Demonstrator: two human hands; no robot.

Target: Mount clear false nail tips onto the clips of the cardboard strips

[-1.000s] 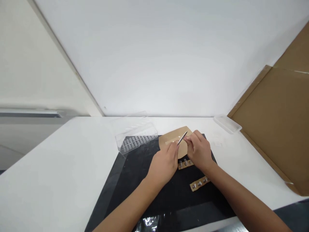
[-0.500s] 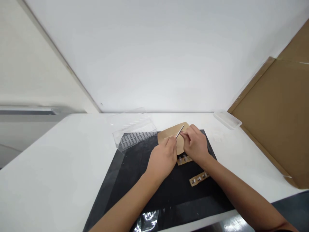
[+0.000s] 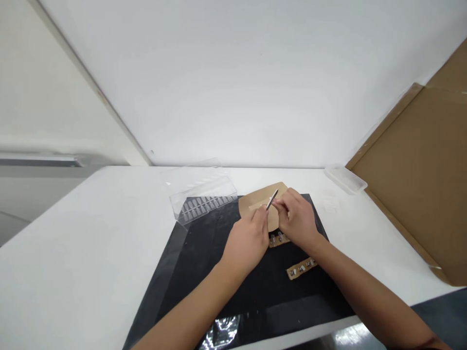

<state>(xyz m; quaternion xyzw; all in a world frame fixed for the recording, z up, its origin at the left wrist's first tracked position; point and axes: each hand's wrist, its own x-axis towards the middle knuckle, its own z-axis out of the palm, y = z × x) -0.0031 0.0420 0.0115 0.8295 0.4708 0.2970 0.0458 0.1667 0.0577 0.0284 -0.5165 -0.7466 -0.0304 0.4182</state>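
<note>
Gripping a slim dark-and-pale stick (image 3: pixel 272 199) in the left hand (image 3: pixel 245 238), with fingers closed around its lower end and with its free end slanting up over the far part of the black mat (image 3: pixel 204 253). Bending the fingers of the right hand (image 3: pixel 298 216) toward the thumb, close beside the stick, over that same far part of the mat; cannot tell whether on a small piece or on nothing. Across the mat's far edge, behind both hands, a brown paper sheet (image 3: pixel 251 200). On the mat's right half, a brown strip (image 3: pixel 274 243) with small clear bits, partly behind the right hand; nearer on the mat, a second strip (image 3: pixel 297 272) with metal bits. Overlapping the mat's far left corner, a clear box (image 3: pixel 215 189) with rows of nail-shaped tips (image 3: pixel 199 206). Beyond the mat's far right corner, a translucent tray (image 3: pixel 346 179); farther right of the mat, cardboard (image 3: pixel 419 184). Under the mat, a white desk (image 3: pixel 73 253).
</note>
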